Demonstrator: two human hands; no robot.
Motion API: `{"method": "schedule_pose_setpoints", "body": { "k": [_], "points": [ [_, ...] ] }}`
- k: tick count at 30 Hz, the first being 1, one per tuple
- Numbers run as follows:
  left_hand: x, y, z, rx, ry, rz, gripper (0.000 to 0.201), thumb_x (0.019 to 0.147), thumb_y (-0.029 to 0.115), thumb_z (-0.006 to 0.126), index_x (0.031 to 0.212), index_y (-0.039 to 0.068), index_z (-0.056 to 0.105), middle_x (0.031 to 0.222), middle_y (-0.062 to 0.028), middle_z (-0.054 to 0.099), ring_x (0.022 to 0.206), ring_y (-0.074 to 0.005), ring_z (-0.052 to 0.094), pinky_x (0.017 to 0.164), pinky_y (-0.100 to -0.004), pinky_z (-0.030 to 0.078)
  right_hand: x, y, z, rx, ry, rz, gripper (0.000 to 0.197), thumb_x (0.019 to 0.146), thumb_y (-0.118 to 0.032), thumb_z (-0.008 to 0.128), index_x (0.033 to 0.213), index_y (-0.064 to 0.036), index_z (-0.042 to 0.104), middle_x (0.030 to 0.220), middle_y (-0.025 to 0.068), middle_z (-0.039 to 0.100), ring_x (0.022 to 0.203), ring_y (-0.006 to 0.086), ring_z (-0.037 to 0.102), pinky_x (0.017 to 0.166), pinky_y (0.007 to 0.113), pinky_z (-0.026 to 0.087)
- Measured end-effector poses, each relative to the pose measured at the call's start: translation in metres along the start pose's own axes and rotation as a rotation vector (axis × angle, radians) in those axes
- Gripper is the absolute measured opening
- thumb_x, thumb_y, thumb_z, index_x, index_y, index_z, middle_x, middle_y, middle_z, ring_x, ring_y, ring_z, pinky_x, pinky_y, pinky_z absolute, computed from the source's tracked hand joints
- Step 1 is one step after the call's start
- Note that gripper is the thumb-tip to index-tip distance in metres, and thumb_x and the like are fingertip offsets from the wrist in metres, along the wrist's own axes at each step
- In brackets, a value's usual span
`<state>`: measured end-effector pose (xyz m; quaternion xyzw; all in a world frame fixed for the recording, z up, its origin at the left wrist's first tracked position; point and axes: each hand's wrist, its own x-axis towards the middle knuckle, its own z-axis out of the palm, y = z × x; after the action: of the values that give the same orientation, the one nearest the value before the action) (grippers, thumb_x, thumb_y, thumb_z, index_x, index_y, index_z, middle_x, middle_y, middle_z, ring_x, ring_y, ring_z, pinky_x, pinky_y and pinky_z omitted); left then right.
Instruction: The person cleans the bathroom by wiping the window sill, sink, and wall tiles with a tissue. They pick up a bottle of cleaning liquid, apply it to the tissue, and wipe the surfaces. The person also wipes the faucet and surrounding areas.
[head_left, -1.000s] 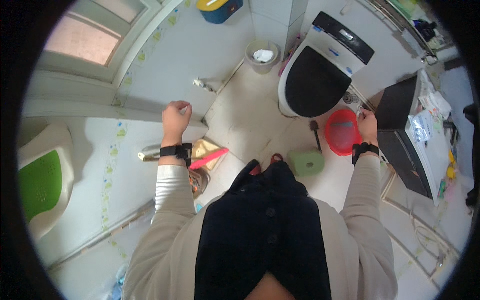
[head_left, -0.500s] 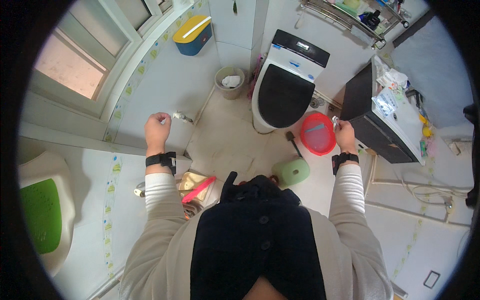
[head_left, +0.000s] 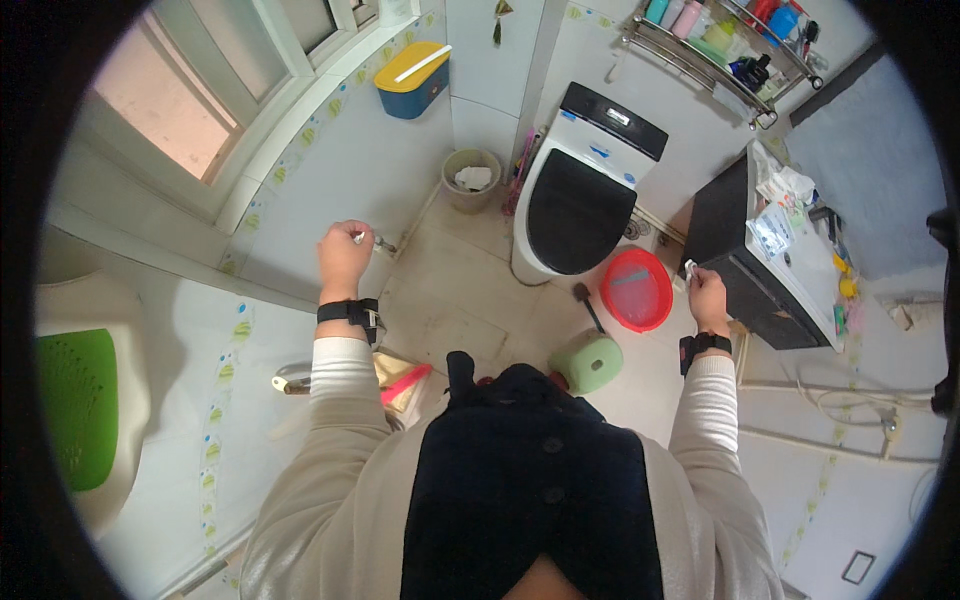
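Observation:
My left hand (head_left: pixel 343 260) is raised in front of the left wall, its fingers curled closed. At its fingertips a whitish bit shows, which overlaps in view with the wall tap (head_left: pixel 384 245); whether the hand touches or holds anything cannot be made out. On the other side, my right hand (head_left: pixel 709 298) pinches a small white piece (head_left: pixel 690 269), too small to name surely. That hand is beside the dark vanity cabinet (head_left: pixel 720 215) and to the right of a red basin (head_left: pixel 636 291) on the floor. Both wrists wear black bands.
Ahead stands a toilet (head_left: pixel 580 211) with a black lid. Left of it is a waste bin (head_left: pixel 470 195). A green container (head_left: pixel 594 363) and a dark brush (head_left: pixel 588 303) are near my body. A rack (head_left: pixel 700 55) with bottles hangs on the far wall.
The view has shifted a little, so the room appears lower and further right. My left hand now overlaps the wall tap in view. My right hand appears further from the red basin.

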<state>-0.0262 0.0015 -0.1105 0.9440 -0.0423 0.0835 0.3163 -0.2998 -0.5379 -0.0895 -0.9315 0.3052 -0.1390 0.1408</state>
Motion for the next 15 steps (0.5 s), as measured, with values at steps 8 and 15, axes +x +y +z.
{"method": "schedule_pose_setpoints", "body": {
  "k": [8, 15],
  "points": [
    [-0.014, -0.011, -0.025, 0.045, 0.064, -0.010, 0.017, 0.076, 0.020, 0.069, 0.084, 0.005, 0.071, 0.085, -0.0143, 0.067, 0.079, -0.0253, 0.066, 0.073, -0.0347, 0.051, 0.004, -0.006, 0.013, 0.003, -0.029, -0.017, 0.022, 0.080, -0.006, 0.059, 0.101, -0.0005, 0.066, 0.095, 0.0231, 0.063, 0.089, 0.0383, 0.061, 0.079, 0.041, 0.049],
    [-0.028, -0.035, -0.044, 0.052, 0.081, -0.085, 0.016, 0.075, 0.023, 0.067, 0.082, 0.010, 0.071, 0.089, -0.0122, 0.067, 0.082, -0.0280, 0.065, 0.077, -0.0382, 0.050, 0.008, -0.025, 0.038, 0.092, -0.084, -0.066, 0.024, 0.081, -0.007, 0.060, 0.103, -0.0011, 0.066, 0.095, 0.0239, 0.062, 0.089, 0.0371, 0.062, 0.078, 0.040, 0.049]
  ]
}}
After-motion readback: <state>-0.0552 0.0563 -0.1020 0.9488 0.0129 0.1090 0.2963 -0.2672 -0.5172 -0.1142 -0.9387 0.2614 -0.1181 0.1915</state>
